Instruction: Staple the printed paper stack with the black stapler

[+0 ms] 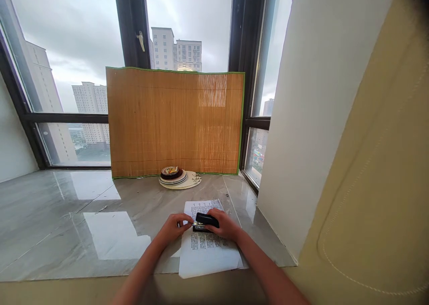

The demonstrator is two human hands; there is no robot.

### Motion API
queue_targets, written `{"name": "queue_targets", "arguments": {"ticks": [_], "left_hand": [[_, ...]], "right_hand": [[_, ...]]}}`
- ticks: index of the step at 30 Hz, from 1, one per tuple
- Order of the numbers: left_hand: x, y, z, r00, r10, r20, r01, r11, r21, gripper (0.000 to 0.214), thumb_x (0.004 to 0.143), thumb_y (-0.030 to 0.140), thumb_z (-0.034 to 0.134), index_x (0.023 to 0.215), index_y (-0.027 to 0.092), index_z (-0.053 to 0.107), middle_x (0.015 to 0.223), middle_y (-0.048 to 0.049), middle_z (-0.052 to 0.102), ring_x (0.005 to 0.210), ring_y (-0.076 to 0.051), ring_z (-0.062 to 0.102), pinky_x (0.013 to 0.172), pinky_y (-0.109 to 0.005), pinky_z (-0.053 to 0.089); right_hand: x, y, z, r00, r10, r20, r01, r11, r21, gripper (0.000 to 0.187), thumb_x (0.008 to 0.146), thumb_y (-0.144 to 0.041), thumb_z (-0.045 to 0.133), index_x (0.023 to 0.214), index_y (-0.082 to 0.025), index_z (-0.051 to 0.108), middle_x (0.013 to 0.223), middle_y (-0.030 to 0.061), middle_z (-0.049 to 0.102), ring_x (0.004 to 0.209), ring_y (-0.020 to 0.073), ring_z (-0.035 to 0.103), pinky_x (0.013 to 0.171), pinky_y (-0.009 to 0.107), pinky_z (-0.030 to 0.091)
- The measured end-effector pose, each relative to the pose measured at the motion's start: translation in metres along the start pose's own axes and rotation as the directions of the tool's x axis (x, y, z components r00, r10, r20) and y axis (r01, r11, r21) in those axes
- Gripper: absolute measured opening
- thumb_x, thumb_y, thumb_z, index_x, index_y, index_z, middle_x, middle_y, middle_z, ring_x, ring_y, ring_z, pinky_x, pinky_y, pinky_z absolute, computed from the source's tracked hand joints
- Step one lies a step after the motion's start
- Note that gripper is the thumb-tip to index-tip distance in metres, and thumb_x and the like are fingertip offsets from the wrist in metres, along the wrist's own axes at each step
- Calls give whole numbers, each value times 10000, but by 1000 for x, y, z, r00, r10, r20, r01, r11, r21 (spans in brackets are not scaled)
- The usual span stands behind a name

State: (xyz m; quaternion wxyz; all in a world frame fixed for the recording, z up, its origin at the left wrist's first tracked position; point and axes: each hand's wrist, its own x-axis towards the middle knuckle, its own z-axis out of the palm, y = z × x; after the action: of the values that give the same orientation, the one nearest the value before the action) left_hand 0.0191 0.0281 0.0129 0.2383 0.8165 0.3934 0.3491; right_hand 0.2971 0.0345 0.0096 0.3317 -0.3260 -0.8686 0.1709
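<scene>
A black stapler [207, 220] is held over printed paper sheets [211, 256], its top arm raised from the base so that a metal strip shows between them. My right hand [225, 224] grips it from the right side. My left hand [172, 229] is closed in a pinch at the stapler's left end, its fingertips touching or very near the metal part. Whatever the left fingers hold is too small to make out. The sheets lie on the grey sill, their lower edge reaching over its front edge.
Beyond the paper, a stack of plates [172, 177] sits on the marble-look sill [134, 202]. Behind it a bamboo mat [174, 121] leans against the window. A white wall [288, 130] borders the right side, and a beaded cord [338, 267] hangs farther right.
</scene>
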Motion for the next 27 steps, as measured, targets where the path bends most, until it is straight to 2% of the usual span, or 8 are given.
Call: {"name": "queue_targets", "arguments": {"ticks": [4, 9, 12, 15, 19, 23, 27], "left_hand": [[0, -1, 0, 1000, -27, -9, 27, 1000, 8, 200, 872, 314, 672, 995, 252, 817, 984, -22, 804, 655, -124, 592, 646, -242, 456], [-2, -1, 0, 999, -43, -22, 42, 999, -15, 224, 852, 342, 679, 984, 240, 829, 1016, -54, 808, 736, -166, 665, 686, -267, 496], [-3, -2, 0, 996, -71, -45, 71, 997, -2, 224, 850, 288, 645, 964, 233, 829, 963, -54, 814, 759, -187, 691, 739, -294, 519], [-5, -1, 1, 998, -54, -23, 54, 999, -7, 236, 854, 217, 589, 911, 234, 817, 909, -37, 810, 803, -191, 709, 798, -301, 519], [-6, 4, 3, 999, -34, -6, 35, 998, 48, 169, 842, 193, 596, 910, 236, 745, 909, -3, 783, 790, -171, 688, 778, -276, 492], [-5, 6, 7, 993, -107, -42, 112, 982, 154, 233, 769, 140, 617, 969, 259, 629, 836, 56, 728, 727, -157, 641, 719, -254, 448], [-5, 4, 8, 992, -122, -32, 126, 967, 222, 166, 804, 138, 587, 916, 260, 590, 776, 62, 681, 725, -161, 620, 701, -249, 422]], "right_hand": [[0, -1, -1, 1000, -4, 6, 4, 1000, 3, 233, 865, -298, 740, 1046, -209, 622, 989, 38, 657, 905, 201, 598, 833, 311, 445], [0, 2, -1, 1000, 1, -8, -1, 1000, 28, 240, 853, -297, 756, 1039, -203, 637, 988, 35, 665, 904, 199, 597, 844, 314, 444], [-1, 6, -2, 998, 48, -50, -44, 997, 63, 230, 835, -243, 766, 1033, -207, 655, 996, 31, 675, 916, 203, 604, 865, 327, 442], [-1, 8, -4, 994, 79, -75, -73, 994, 78, 208, 821, -191, 758, 1008, -208, 668, 978, 25, 672, 918, 206, 602, 867, 334, 438], [2, 1, -3, 998, 25, -58, -20, 996, 89, 220, 808, -174, 759, 1004, -210, 665, 942, 19, 661, 933, 215, 581, 872, 340, 434], [7, -8, 3, 997, -80, 18, 77, 991, 106, 233, 819, -179, 764, 1022, -217, 657, 949, 26, 652, 947, 220, 552, 864, 333, 435], [8, -11, 9, 997, -70, 42, 66, 993, 96, 238, 840, -193, 760, 1046, -217, 644, 968, 35, 647, 954, 222, 539, 862, 332, 439]]}}
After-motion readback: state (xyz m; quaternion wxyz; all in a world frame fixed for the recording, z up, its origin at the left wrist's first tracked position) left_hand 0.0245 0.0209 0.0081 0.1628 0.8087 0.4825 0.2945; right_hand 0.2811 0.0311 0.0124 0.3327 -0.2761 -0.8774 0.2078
